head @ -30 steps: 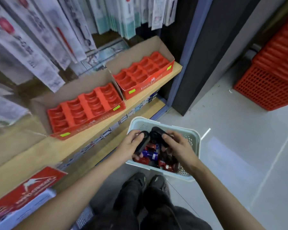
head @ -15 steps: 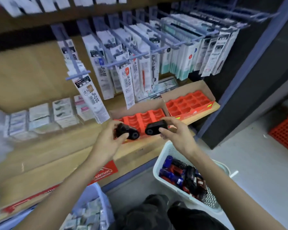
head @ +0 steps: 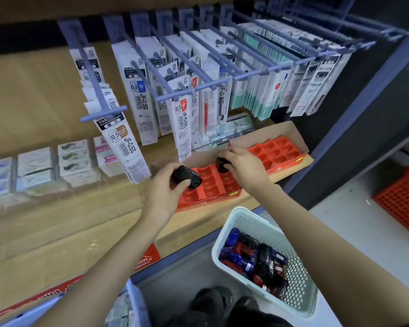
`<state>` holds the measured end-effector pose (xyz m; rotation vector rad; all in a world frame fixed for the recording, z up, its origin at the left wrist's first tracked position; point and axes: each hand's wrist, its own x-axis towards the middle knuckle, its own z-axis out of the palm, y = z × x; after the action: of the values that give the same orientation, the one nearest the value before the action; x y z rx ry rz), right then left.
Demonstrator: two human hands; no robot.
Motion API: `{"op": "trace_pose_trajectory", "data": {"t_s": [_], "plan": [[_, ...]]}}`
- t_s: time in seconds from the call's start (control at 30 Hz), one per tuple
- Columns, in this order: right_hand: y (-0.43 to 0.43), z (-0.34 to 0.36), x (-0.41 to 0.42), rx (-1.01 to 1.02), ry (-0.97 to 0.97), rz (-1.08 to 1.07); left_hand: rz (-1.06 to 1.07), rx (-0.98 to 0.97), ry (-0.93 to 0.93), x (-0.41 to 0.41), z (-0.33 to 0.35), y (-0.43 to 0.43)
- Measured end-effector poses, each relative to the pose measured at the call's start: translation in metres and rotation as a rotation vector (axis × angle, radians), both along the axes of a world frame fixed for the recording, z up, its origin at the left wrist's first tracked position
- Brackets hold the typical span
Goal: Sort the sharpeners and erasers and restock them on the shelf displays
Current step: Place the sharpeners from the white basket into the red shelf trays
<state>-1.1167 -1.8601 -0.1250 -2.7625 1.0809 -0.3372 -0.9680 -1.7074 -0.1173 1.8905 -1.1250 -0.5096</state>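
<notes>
Since half a second ago, left hand point(head: 162, 197) has reached over the red display tray point(head: 210, 191), fingers curled round a black sharpener point(head: 187, 177), right hand point(head: 243, 165) pinching a second black sharpener point(head: 222, 164) at the tray's back row

Wooden shelf point(head: 57, 232), grey floor point(head: 354, 234), dark pillar point(head: 364, 138)

So the left display tray point(head: 210, 185) sits just beside the right display tray point(head: 279, 152) on the shelf point(head: 80, 223), refill packs point(head: 184, 119) hanging above and behind them, small boxes point(head: 33, 171) further left, basket point(head: 246, 212) of sharpeners point(head: 253, 258) on the floor out front, crate point(head: 404, 199) off right.
</notes>
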Motion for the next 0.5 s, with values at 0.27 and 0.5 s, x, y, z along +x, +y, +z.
{"op": "trace_pose_trajectory", "data": {"t_s": [0.27, 0.5], "plan": [[0.034, -0.011, -0.058, 0.336, -0.543, -0.308, -0.036, -0.035, -0.039, -0.028, 0.006, -0.034], [0.081, -0.051, -0.125, 0.455, -0.566, -0.473, -0.160, -0.007, -0.365, -0.053, 0.004, -0.073]]}}
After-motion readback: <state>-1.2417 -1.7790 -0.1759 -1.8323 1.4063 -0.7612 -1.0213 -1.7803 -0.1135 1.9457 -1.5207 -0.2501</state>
